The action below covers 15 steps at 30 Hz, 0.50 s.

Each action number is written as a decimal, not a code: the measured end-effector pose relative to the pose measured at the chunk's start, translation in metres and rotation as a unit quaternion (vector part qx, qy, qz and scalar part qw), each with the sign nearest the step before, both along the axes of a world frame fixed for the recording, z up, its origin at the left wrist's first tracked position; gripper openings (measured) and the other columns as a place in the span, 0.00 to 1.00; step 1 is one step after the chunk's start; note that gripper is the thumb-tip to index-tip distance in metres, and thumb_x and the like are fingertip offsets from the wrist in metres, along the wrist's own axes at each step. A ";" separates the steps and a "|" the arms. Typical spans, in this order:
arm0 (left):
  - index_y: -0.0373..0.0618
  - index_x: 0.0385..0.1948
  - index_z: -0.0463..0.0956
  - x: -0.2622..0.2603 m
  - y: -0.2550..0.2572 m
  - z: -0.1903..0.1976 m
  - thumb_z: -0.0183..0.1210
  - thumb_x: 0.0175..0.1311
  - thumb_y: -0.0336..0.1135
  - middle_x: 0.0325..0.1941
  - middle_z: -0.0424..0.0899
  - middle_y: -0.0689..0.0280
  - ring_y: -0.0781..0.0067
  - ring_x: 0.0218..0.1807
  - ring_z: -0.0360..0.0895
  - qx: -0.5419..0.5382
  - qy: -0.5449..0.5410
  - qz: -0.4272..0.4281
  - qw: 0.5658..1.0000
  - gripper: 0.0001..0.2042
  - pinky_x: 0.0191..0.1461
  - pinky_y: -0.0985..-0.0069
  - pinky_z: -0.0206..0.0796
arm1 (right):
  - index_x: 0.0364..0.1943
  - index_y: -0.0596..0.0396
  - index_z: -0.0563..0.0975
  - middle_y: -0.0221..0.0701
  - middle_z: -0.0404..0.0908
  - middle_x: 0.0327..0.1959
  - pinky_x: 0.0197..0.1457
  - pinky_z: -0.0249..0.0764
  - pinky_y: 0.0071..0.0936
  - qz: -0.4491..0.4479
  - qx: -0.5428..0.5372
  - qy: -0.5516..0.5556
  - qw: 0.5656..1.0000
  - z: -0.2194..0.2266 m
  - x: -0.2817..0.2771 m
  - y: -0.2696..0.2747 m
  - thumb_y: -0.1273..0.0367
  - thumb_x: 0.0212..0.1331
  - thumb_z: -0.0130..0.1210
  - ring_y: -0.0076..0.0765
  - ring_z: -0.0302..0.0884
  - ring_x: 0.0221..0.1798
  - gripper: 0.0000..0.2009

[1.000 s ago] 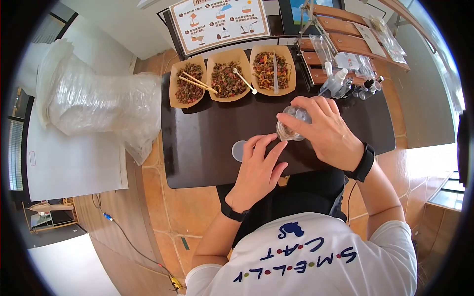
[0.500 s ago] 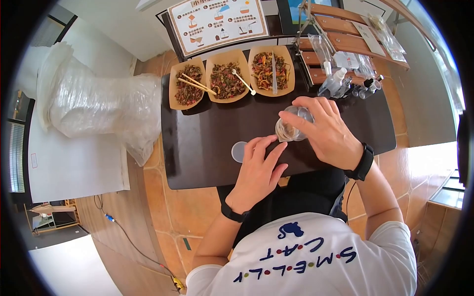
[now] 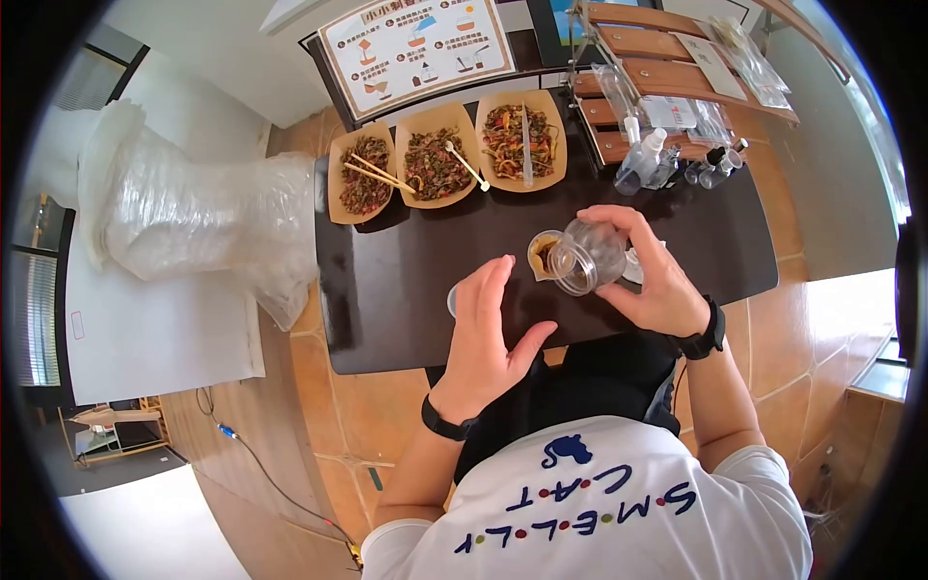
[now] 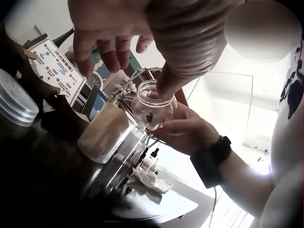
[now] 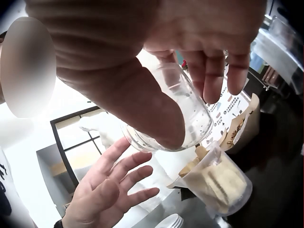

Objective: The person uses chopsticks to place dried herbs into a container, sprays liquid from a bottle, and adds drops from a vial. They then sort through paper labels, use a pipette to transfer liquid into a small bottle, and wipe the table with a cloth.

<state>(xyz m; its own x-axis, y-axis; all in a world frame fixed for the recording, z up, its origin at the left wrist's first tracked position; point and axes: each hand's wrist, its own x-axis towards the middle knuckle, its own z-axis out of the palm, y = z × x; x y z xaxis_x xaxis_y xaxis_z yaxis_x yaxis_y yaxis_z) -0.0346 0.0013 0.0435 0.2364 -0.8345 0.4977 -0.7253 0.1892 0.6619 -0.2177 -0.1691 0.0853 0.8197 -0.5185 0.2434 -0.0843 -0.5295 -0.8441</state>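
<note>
My right hand (image 3: 667, 290) grips a clear round jar (image 3: 601, 249) between thumb and fingers, its open mouth tilted down and to the left. Dark specks cling inside the jar (image 5: 194, 111) in the right wrist view. Just left of the jar stands a small clear cup (image 3: 543, 249), lined with tan paper holding dark bits; the jar partly overlaps it. In the left wrist view this cup (image 4: 105, 133) stands upright on the table. My left hand (image 3: 483, 333), thumb spread and fingers straight, holds nothing. A translucent lid (image 3: 451, 302) peeks out beside its fingers.
Three paper trays of dried plant bits line the back of the dark table (image 3: 406, 319), bearing chopsticks (image 3: 377, 172), a small white spoon (image 3: 467, 164) and a clear dropper (image 3: 527, 145). Small bottles (image 3: 643, 159) stand right, beside a wooden rack (image 3: 667, 77). White crumpled tissue (image 4: 154, 181) lies behind the jar.
The right hand has moved the jar off the cup's top and turned its mouth into view. The left hand has drawn back from the cup, its thumb now spread wide.
</note>
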 end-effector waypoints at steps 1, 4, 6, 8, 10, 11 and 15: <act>0.36 0.71 0.58 -0.001 -0.001 0.001 0.76 0.54 0.36 0.67 0.70 0.49 0.52 0.64 0.71 -0.004 0.016 -0.005 1.000 0.44 0.67 0.62 0.65 | 0.65 0.57 0.68 0.40 0.71 0.62 0.65 0.70 0.36 -0.001 0.000 -0.001 1.000 -0.002 0.000 0.002 0.82 0.45 0.64 0.48 0.71 0.62 0.36; 0.36 0.69 0.60 -0.008 -0.002 0.014 0.78 0.50 0.41 0.66 0.69 0.48 0.47 0.64 0.69 0.022 0.086 -0.040 0.995 0.45 0.67 0.58 0.64 | 0.64 0.57 0.69 0.41 0.73 0.61 0.63 0.72 0.37 0.025 0.003 -0.022 0.999 -0.006 0.003 0.012 0.79 0.44 0.69 0.50 0.73 0.60 0.36; 0.37 0.69 0.61 -0.008 -0.002 0.020 0.79 0.49 0.41 0.66 0.69 0.49 0.47 0.64 0.69 0.026 0.072 -0.050 0.996 0.46 0.67 0.58 0.64 | 0.63 0.56 0.69 0.43 0.75 0.59 0.62 0.71 0.41 0.035 0.003 -0.031 0.999 -0.006 0.009 0.024 0.78 0.44 0.70 0.54 0.73 0.60 0.36; 0.39 0.66 0.65 -0.009 -0.002 0.019 0.79 0.49 0.38 0.65 0.70 0.51 0.49 0.64 0.71 0.024 0.111 -0.051 0.992 0.42 0.67 0.60 0.65 | 0.63 0.55 0.70 0.44 0.75 0.59 0.63 0.69 0.43 0.037 -0.025 -0.034 0.998 -0.008 0.013 0.029 0.76 0.43 0.71 0.56 0.72 0.60 0.37; 0.38 0.67 0.65 -0.003 0.003 0.012 0.78 0.51 0.37 0.66 0.70 0.52 0.54 0.65 0.71 0.029 0.121 -0.043 0.991 0.41 0.68 0.62 0.66 | 0.64 0.55 0.69 0.44 0.75 0.60 0.64 0.69 0.43 0.045 -0.030 -0.038 0.998 -0.009 0.017 0.032 0.75 0.43 0.72 0.57 0.72 0.61 0.38; 0.37 0.67 0.65 0.001 0.007 0.012 0.77 0.52 0.37 0.67 0.69 0.54 0.58 0.66 0.71 0.031 0.132 -0.034 0.990 0.40 0.68 0.64 0.66 | 0.65 0.55 0.68 0.44 0.74 0.60 0.64 0.68 0.44 0.054 -0.036 -0.042 0.997 -0.009 0.021 0.033 0.74 0.42 0.73 0.57 0.71 0.61 0.40; 0.39 0.67 0.66 0.032 0.023 0.020 0.72 0.56 0.29 0.66 0.72 0.56 0.61 0.64 0.73 0.027 0.064 0.106 0.992 0.35 0.67 0.67 0.66 | 0.70 0.56 0.64 0.45 0.71 0.65 0.68 0.66 0.44 0.031 -0.036 -0.045 0.998 0.007 0.019 0.029 0.74 0.41 0.74 0.57 0.69 0.65 0.45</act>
